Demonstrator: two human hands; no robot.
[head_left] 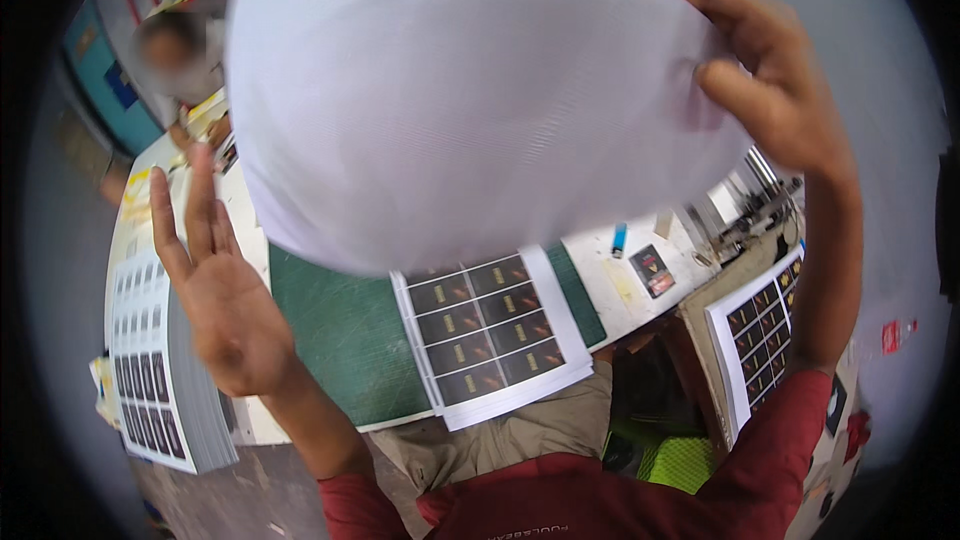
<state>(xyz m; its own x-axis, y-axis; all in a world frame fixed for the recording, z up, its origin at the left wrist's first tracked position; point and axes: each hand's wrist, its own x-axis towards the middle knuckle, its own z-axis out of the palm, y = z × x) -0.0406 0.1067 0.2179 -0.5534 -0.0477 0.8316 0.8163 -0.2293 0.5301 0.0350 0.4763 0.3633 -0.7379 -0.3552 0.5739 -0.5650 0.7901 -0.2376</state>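
My right hand (pixel 775 90) is raised and pinches a large white paper sheet (pixel 470 110) at its right edge, thumb on the near face. The sheet bows and is blurred by motion, and it covers much of the far table. My left hand (pixel 230 305) is up at the left with its fingers stretched, holding nothing and apart from the sheet. Below the sheet, a stack of printed sheets (pixel 490 330) with rows of dark cards lies on a green cutting mat (pixel 330 340), its near end over the table edge.
A tall stack of printed sheets (pixel 150 370) stands at the left table edge. More printed sheets (pixel 755 340) lie at the right, near metal equipment (pixel 745 205). A blue lighter-like object (pixel 619 239) and a dark card (pixel 652 270) lie on the table. Another person (pixel 185 60) is at the far left.
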